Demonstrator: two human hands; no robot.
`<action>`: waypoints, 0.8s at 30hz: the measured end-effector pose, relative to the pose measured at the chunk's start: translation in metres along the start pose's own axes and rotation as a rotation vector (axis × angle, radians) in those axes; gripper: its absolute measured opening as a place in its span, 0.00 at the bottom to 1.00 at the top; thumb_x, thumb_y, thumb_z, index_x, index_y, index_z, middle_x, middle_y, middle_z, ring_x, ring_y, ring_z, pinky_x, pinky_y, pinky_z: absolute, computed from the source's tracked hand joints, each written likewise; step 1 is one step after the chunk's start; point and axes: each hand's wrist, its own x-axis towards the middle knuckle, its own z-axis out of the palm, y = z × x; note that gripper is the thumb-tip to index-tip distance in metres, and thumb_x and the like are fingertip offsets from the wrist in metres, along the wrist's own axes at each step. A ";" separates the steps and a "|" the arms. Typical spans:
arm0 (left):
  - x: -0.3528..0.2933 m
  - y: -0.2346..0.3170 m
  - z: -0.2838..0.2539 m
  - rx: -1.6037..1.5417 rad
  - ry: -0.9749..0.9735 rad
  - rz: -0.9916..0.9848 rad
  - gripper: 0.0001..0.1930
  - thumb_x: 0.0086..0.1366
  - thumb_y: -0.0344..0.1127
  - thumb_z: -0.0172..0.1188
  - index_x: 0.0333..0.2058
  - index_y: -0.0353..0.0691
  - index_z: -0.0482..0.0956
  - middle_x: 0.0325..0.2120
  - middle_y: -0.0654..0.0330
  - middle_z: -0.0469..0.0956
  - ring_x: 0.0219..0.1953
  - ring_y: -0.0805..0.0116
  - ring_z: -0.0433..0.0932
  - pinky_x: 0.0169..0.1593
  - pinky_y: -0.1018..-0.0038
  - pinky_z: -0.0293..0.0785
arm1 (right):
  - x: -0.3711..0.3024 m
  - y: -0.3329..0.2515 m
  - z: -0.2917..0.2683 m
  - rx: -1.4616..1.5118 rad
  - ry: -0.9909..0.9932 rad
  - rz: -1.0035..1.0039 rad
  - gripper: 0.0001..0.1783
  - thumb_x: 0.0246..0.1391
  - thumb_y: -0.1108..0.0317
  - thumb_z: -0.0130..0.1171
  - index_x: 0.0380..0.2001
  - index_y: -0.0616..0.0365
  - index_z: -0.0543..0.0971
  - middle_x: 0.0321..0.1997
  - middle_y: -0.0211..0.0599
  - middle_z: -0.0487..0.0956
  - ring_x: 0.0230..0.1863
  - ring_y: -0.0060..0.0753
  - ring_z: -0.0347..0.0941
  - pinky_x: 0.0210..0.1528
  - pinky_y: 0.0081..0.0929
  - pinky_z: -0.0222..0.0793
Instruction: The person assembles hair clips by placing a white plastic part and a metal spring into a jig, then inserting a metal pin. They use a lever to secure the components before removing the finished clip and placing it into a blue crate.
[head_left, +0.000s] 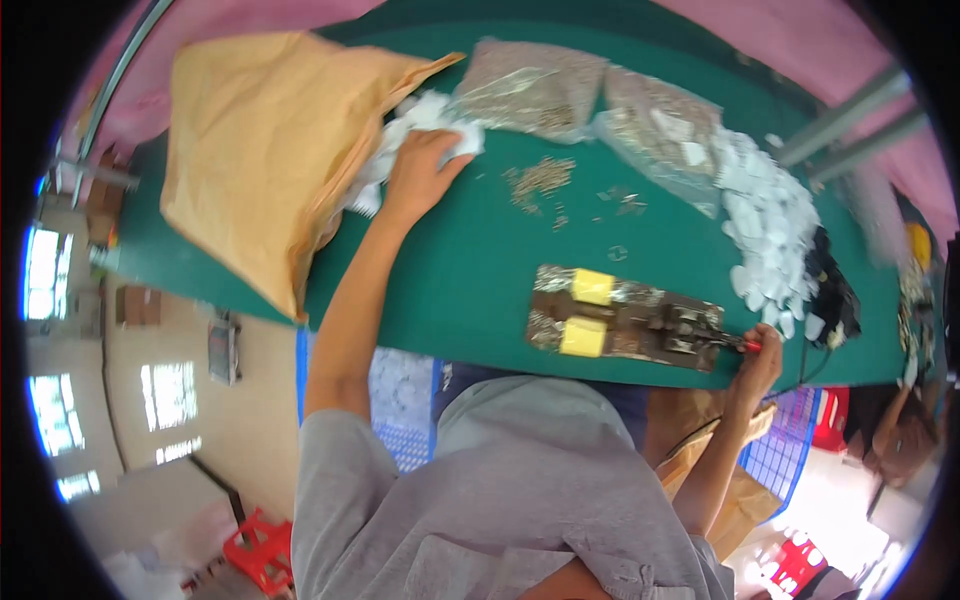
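My left hand [425,172] lies over a heap of small white pieces [428,108] at the mouth of a yellow-tan sack [265,150]. Its thumb stands apart from the bent fingers, whose tips are partly hidden, and no piece shows clearly in the grip. On the right, my right hand [760,365] is closed around the red handle [745,346] of a metal toggle clamp [690,330]. That clamp is mounted on a brown, tape-covered board [640,318] with two yellow pads [583,337] at its left end, near the table's front edge.
Small metal parts [540,180] lie loose mid-table. Behind them rest two clear bags of similar parts [535,85]. A long pile of white pieces [765,220] spreads at the right, beside a black plastic bag [832,290]. A blue crate [405,410] stands below the front edge.
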 end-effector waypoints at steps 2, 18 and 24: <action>0.005 -0.006 0.008 0.070 -0.019 -0.063 0.12 0.59 0.30 0.72 0.41 0.35 0.84 0.41 0.50 0.84 0.40 0.48 0.81 0.51 0.57 0.76 | -0.003 -0.007 0.008 -0.076 -0.017 0.022 0.17 0.73 0.58 0.55 0.43 0.62 0.83 0.33 0.33 0.82 0.33 0.21 0.74 0.37 0.21 0.70; -0.063 0.217 -0.065 -0.770 -0.372 0.013 0.05 0.63 0.29 0.70 0.39 0.40 0.87 0.35 0.59 0.84 0.42 0.60 0.80 0.49 0.65 0.75 | 0.157 -0.027 0.231 -1.094 -0.429 -0.588 0.18 0.59 0.55 0.68 0.48 0.50 0.85 0.54 0.46 0.80 0.52 0.51 0.82 0.54 0.48 0.78; -0.078 0.230 -0.030 -0.260 -0.210 0.151 0.08 0.59 0.31 0.71 0.37 0.45 0.83 0.35 0.63 0.73 0.44 0.57 0.70 0.48 0.59 0.65 | 0.176 -0.020 0.225 -0.610 -0.450 -0.521 0.17 0.52 0.60 0.73 0.42 0.55 0.83 0.34 0.39 0.87 0.38 0.41 0.85 0.44 0.38 0.81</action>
